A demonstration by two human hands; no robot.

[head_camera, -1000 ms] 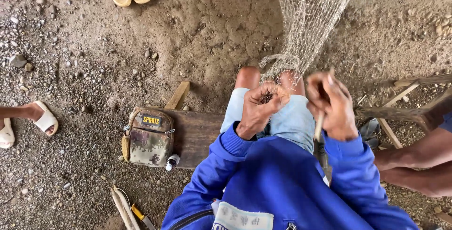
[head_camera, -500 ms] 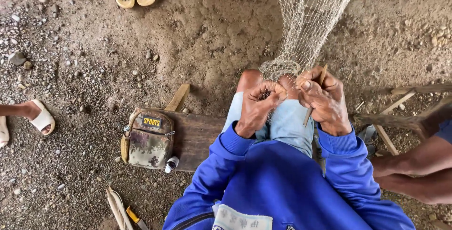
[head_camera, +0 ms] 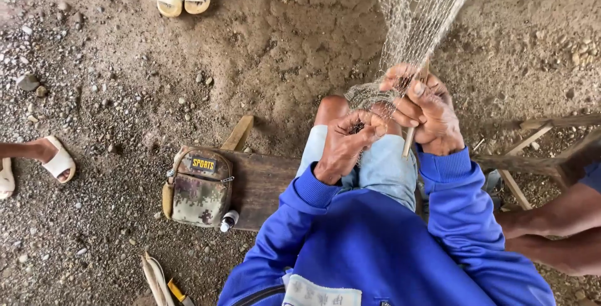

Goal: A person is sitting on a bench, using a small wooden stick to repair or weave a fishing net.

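Pale, fine-meshed fishing net (head_camera: 418, 12) is hanging down from the upper right and bunching just above your knees, and you are working at that gathered end. Your left hand (head_camera: 348, 138) is curled tight, pinching a fold of mesh between thumb and fingertips. Your right hand (head_camera: 427, 113), just right of the bunch, is closed around a slim tan wooden stick (head_camera: 410, 138), probably a netting needle, and some mesh strands.

By my reading, you are in the knotting or mending step, with 1 mesh being held taut. The next move seems to call for steady tension from the pinch while the stick's upper tip is being guided through a single mesh.

The stick is standing nearly upright, its long axis leaning slightly right at the top, upper end pointing into the net. The net's long axis is running up and right from the bunch.

Left of the bunch, a camouflage pouch (head_camera: 197, 187) is lying on the dark wooden bench (head_camera: 266, 181).
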